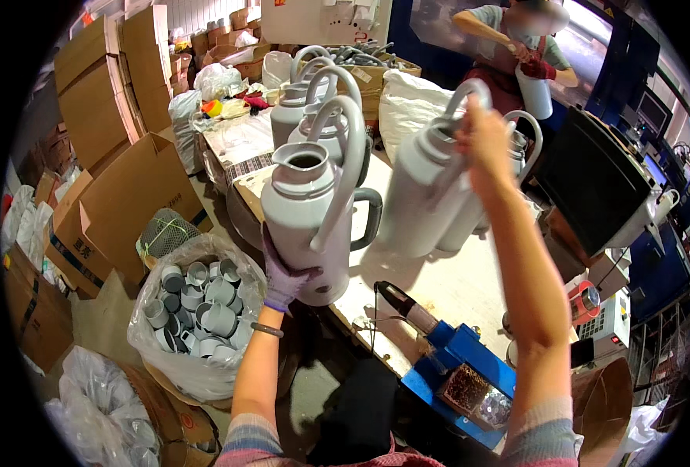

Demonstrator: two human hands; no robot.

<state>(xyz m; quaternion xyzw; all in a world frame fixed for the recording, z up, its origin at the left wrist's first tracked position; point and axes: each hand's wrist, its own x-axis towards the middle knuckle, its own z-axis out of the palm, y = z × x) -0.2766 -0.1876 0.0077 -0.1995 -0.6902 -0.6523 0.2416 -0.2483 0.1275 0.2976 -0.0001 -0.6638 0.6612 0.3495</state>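
Note:
A grey plastic watering can (302, 202) with a long looped spout and a dark side handle stands upright at the table's near left edge. My left hand (284, 276), in a purple glove, is wrapped against its lower body, thumb across the front. To the right, my right hand (485, 144) is closed around the curved spout of a second grey watering can (419, 194). Both that hand and the can's top are smeared by motion. More grey cans (286, 117) stand behind the first, and another (520, 144) is partly hidden by my right hand.
A blue bench fixture (462, 350) is at the table's near right. Grey cup-like parts fill a plastic-lined box (185, 354) at left, beside cardboard boxes (135, 202). A dark monitor (590, 183) is at right. Across the table another person (508, 58) holds a grey can.

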